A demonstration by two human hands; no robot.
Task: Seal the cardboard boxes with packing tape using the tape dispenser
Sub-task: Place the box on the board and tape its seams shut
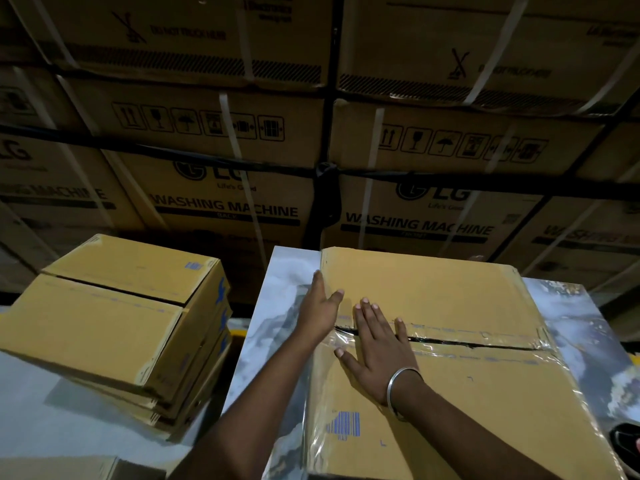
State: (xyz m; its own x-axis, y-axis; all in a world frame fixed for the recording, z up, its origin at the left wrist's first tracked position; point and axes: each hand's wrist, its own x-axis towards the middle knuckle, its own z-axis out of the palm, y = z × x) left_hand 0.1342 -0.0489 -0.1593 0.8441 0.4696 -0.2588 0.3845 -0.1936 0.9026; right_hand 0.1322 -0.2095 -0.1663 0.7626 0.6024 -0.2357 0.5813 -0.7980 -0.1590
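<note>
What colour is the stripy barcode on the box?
Blue. The barcode on the cardboard box shows best in the head view.

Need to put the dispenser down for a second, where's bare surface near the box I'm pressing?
Bare marbled table shows in a strip left of the box, beyond the left hand, and a patch off its right edge. The box top is taken by the right hand on the tape. The stack of boxes crowds the far left.

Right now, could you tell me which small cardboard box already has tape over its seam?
The box under both hands; clear tape covers its seam. The left stack's top box has a bare, open seam.
</note>
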